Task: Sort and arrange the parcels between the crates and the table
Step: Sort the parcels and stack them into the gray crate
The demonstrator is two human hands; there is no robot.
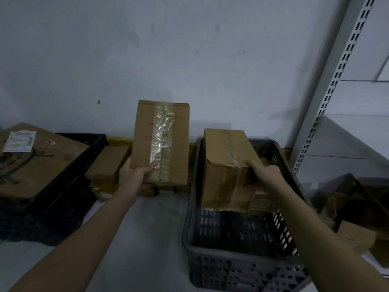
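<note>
The left hand (pixel 134 175) gripped a flat box (pixel 161 142) upright above the worktop (pixel 151 224); the right hand (pixel 263 175) clasped a bigger box's (pixel 223 165) near edge inside the grey crate (pixel 237 268), its near half bare.

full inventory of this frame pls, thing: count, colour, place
taped parcel: 1, brown with clear tape, held up at centre
dented parcel: 1, brown, standing in the grey crate
grey crate: 1, grey, right of centre
black crate: 1, black, left
large labelled box: 1, brown with white label, on top of the black crate
flat parcel: 1, brown, between the crates near the wall
shelf upright: 1, white, slotted, right
loose cardboard: several pieces, brown, far right, blurred
left hand: 1, gripping the taped parcel's lower edge
right hand: 1, gripping the dented parcel
</note>
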